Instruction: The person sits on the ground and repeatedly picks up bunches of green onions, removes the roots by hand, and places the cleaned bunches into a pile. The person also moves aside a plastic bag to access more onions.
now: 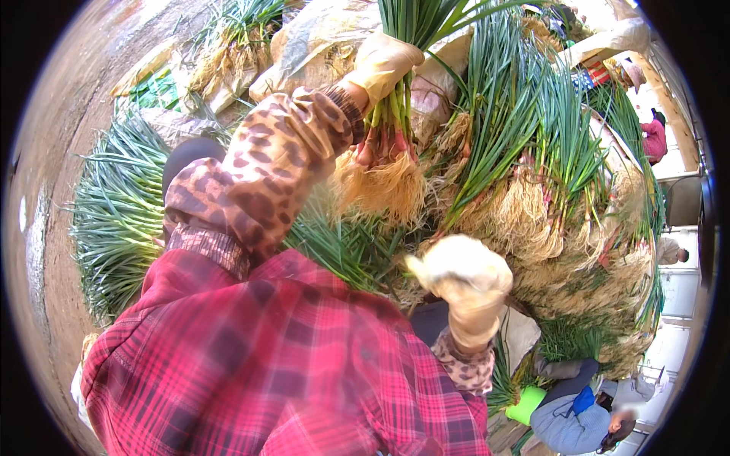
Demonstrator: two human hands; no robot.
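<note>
My left hand (390, 65), in a pale glove, grips a bunch of green onions (393, 134) by its green stalks. The bunch hangs upright, with reddish bulbs and a thick tuft of pale roots at its lower end. Nearer my body, to the right, my right hand (470, 268) is gloved too and blurred; whether its fingers hold anything cannot be told. Loose green leaves (342, 245) lie between my arms. Just beyond my right hand rises a large heap of green onions (524, 188) with their roots showing.
A stack of green onions (117, 211) lies at the left on brown ground. Plastic sacks (325, 45) and another bunch (234, 51) are at the top. At the lower right, a person in a blue-grey top (564, 424) sits beside a bright green container (524, 404). Other people are farther right.
</note>
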